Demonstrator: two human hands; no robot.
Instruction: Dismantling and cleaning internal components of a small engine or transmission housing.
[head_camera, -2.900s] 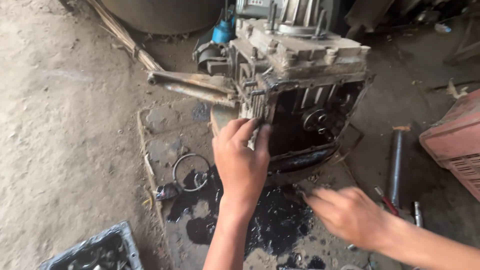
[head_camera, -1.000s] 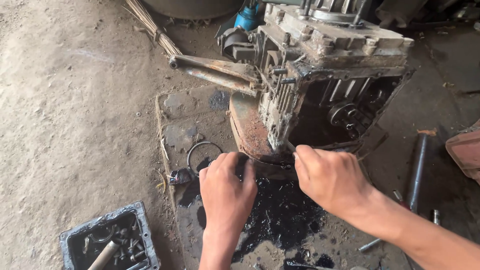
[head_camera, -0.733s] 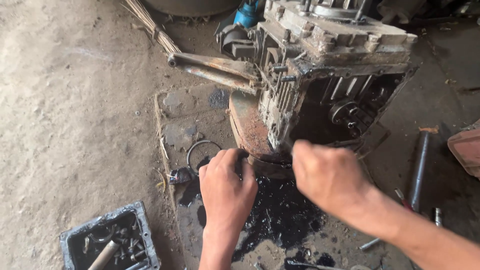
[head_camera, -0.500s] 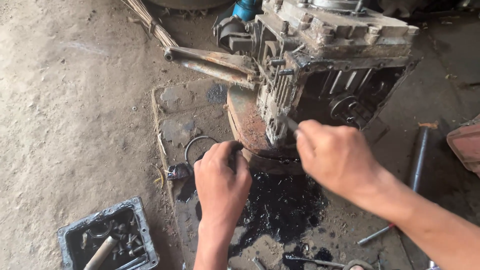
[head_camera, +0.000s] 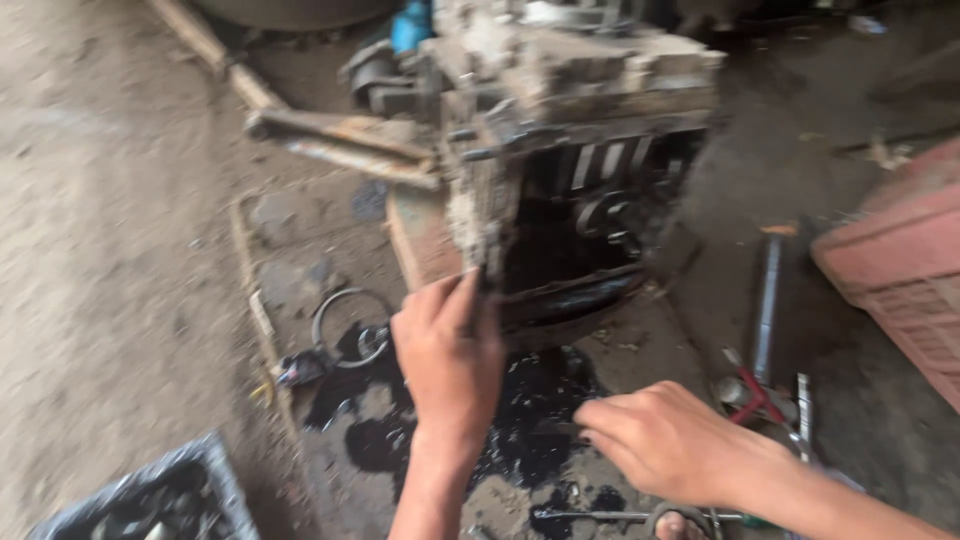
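Engine block (head_camera: 560, 130) grey-brown, caked in tan dirt, dark black inside its open face; black oil puddle (head_camera: 520, 420) glossy on the grey-brown dirt floor (head_camera: 110, 230). Crate (head_camera: 900, 280) at right faded pinkish red, small part (head_camera: 412, 25) behind the engine bright blue. Ring (head_camera: 345, 328) dark grey metal, tray (head_camera: 150, 495) blue-grey with black contents.
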